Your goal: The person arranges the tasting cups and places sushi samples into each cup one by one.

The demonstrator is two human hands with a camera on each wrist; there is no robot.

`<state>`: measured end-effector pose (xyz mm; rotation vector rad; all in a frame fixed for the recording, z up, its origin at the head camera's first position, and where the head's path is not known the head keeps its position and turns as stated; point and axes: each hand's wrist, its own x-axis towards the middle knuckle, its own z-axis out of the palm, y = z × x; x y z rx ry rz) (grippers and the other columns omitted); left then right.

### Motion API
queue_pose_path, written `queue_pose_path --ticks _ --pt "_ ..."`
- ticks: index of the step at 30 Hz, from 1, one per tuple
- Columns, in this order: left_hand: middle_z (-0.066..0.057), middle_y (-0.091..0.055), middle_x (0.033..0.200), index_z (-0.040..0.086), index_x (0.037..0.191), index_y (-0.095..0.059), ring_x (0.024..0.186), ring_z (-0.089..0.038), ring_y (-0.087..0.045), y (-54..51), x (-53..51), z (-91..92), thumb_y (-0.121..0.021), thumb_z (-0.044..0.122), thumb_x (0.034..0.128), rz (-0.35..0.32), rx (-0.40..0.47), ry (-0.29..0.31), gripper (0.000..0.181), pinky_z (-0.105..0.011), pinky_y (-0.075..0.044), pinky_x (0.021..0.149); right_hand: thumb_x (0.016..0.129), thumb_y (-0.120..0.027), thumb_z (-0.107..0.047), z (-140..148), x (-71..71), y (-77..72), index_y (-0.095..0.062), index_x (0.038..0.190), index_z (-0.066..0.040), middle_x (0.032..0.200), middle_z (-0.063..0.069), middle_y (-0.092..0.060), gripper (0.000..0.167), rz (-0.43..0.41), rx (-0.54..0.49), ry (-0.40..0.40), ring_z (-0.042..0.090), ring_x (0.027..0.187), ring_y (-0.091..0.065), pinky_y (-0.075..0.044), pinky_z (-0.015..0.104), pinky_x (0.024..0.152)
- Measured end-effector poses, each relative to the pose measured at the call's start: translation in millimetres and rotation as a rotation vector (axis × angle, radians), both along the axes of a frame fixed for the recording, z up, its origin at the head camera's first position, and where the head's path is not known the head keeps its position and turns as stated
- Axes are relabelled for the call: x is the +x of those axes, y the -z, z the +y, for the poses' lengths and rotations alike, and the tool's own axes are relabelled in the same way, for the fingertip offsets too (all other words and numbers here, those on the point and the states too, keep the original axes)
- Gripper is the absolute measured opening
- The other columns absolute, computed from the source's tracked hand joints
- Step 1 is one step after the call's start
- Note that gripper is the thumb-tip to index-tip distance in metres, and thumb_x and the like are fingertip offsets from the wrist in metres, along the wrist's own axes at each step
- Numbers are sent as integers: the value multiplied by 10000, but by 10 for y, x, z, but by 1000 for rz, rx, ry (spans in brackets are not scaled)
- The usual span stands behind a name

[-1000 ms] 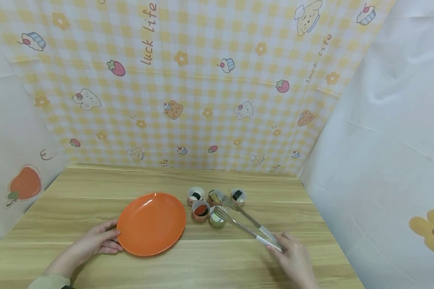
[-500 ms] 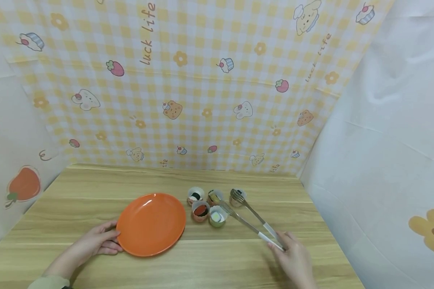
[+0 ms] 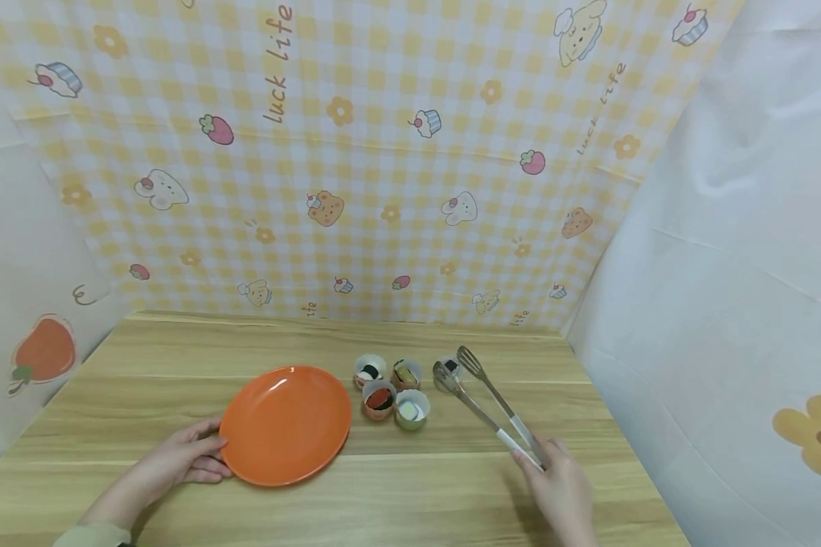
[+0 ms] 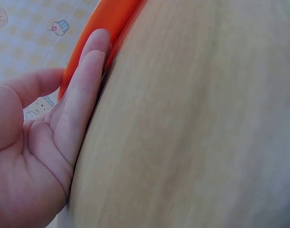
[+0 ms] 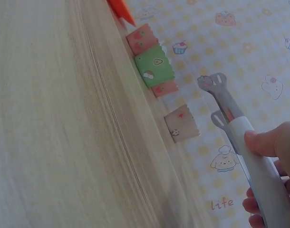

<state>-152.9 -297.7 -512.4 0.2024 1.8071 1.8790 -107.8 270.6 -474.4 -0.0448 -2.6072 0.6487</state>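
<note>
At the rim of an orange plate (image 3: 287,425), my left hand (image 3: 178,460) pinches the edge, thumb on the near side and fingers beneath, as the left wrist view also shows. My right hand (image 3: 559,486) holds metal tongs (image 3: 479,412) by their white handles. The tongs' slotted tips stand apart over a lone paper cup (image 5: 182,124) with a dark-wrapped sushi-like piece inside. Left of it cluster several cups: one with a red-topped piece (image 3: 379,399), a green cup with a pale piece (image 3: 410,412), one with a yellowish piece (image 3: 406,374), and one with a black-and-white piece (image 3: 369,372).
The wooden table (image 3: 397,494) ends at a yellow checked cloth backdrop (image 3: 383,167). White cloth walls (image 3: 725,251) close off both sides. The cup cluster stands between the plate and the lone cup.
The tongs have moved right, from over the cup cluster to the lone cup on the right, tips staying apart. My right hand shifted slightly right. Left hand and plate stay put.
</note>
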Motion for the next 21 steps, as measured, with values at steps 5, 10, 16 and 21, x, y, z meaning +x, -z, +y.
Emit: queue_pose_path --ticks 5,10,16,21 --pt "-184 -669 936 -200 1385 135 833 -277 -684 -16 10 -2 -448 176 1024 -1 6 6 782 -394 -571 768 772 -812 -245 19 -14 -2 -680 1124 23 852 96 -640 461 8 -20 59 115 555 -492 -417 259 448" --pt "-183 -669 935 -201 1384 135 832 -271 -685 -16 7 -5 -445 171 1025 1 18 10 777 -393 -571 769 788 -798 -259 44 -25 -23 -663 1144 39 837 101 -625 484 -23 -39 100 121 533 -458 -387 248 423" --pt "-182 -670 936 -206 1382 127 834 -272 -685 -9 3 -6 -447 172 1025 2 17 11 775 -393 -571 769 804 -784 -287 85 -40 -43 -650 1151 52 849 130 -631 504 -52 -51 128 175 570 -500 -408 283 447" --pt "-181 -668 947 -208 1379 133 836 -274 -684 -11 3 -7 -446 168 1024 6 15 16 777 -395 -569 773 822 -760 -337 109 -50 -72 -651 1145 55 889 171 -644 520 -61 -78 171 216 594 -524 -405 308 455"
